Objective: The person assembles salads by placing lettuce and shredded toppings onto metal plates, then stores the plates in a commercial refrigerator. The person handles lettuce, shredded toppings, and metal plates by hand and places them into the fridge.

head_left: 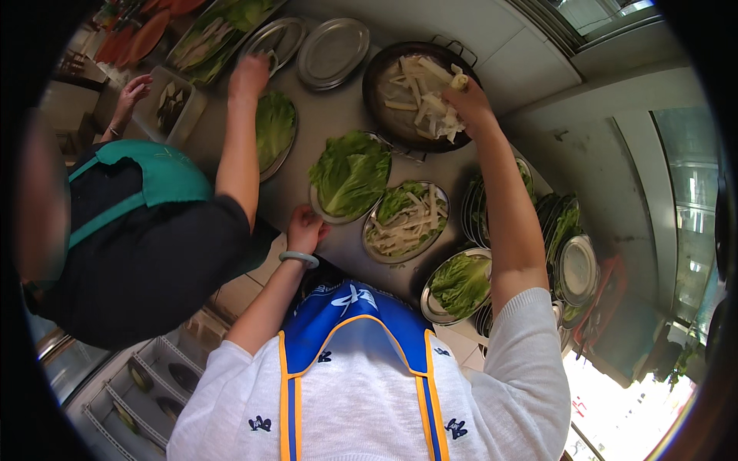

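Over a wide dark pan point(375, 100) at the far side, my right hand point(470, 106) is closed around some pale cut strips. More pale strips point(415, 83) lie in the pan beneath it. My left hand point(306, 230), a pale bangle on its wrist, is loosely curled at the counter's near edge with nothing visible in it. Beside it is a plate of green lettuce leaves point(350, 175). To the right of that, an oval plate point(384, 257) carries lettuce topped with pale strips point(415, 219). Another lettuce plate point(460, 286) stands beneath my right forearm.
On the left, a co-worker in a green apron point(173, 173) reaches over the counter point(315, 107). Near that person are a lettuce plate point(275, 131), a tub point(192, 115) and a tray of greens point(223, 34). An oval metal plate point(333, 52) lies behind. Stacked plates point(578, 269) crowd the right.
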### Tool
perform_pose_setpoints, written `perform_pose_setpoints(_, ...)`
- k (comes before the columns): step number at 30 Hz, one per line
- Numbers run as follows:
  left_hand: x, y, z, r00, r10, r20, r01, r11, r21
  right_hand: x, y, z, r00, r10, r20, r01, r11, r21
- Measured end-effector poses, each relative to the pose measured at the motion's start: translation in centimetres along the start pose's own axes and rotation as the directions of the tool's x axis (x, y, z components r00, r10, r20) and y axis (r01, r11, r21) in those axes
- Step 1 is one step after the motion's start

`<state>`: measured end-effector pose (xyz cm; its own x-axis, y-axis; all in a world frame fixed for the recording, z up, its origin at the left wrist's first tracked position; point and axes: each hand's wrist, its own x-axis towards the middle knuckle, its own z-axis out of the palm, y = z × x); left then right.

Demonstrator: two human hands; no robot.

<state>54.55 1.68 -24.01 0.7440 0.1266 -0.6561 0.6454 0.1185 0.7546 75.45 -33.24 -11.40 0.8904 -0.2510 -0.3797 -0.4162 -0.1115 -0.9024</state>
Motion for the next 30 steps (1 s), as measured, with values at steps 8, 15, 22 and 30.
perform_pose_setpoints(8,0.0,-0.4,-0.3,0.999,0.048,0.013,-0.048,0.999,-0.026,-6.8,-2.8,2.3,0.939,-0.214,0.268,0.188,0.975,0.122)
perform_pose_setpoints(15,0.3,-1.1,-0.6,0.996,0.083,0.038,-0.082,0.996,-0.033,-12.6,1.7,9.2,0.873,-0.082,0.481,-0.033,0.974,0.226)
perform_pose_setpoints(22,0.8,-1.7,-0.9,0.994,0.054,0.098,-0.052,0.998,-0.024,-13.0,10.2,15.6,0.930,-0.002,0.368,-0.010,0.999,0.030)
perform_pose_setpoints(30,-0.5,-0.5,0.1,0.996,0.088,0.030,-0.091,0.992,0.091,-13.2,11.4,16.9,0.898,-0.419,0.135,0.437,0.810,-0.391)
